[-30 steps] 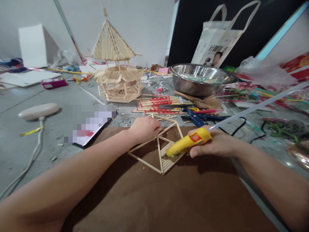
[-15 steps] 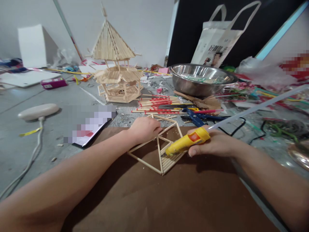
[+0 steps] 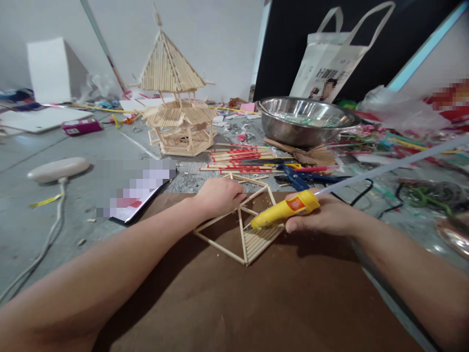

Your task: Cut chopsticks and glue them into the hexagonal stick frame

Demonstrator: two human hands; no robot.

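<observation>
A flat wooden stick frame (image 3: 219,247) with triangular sections lies on brown paper (image 3: 234,313). One section is partly filled with side-by-side sticks (image 3: 262,243). My left hand (image 3: 221,196) is closed at the frame's upper left edge, its fingertips curled over the sticks and partly hidden. In my right hand (image 3: 326,215) is a yellow hot glue gun (image 3: 284,211), fingers wrapped around it. Its nozzle points down left over the filled section; whether the tip touches the sticks I cannot tell. A long translucent glue stick (image 3: 384,165) juts from its back.
Behind the paper stands a wooden stick pavilion model (image 3: 178,98). Red-marked sticks (image 3: 238,159), blue-handled pliers (image 3: 295,178) and a steel basin (image 3: 308,122) lie beyond my hands. A phone (image 3: 142,193) rests at left, near a white corded device (image 3: 58,169).
The glue gun has shifted slightly up and to the right, its nozzle now higher over the filled section. My left hand and the frame stay in place.
</observation>
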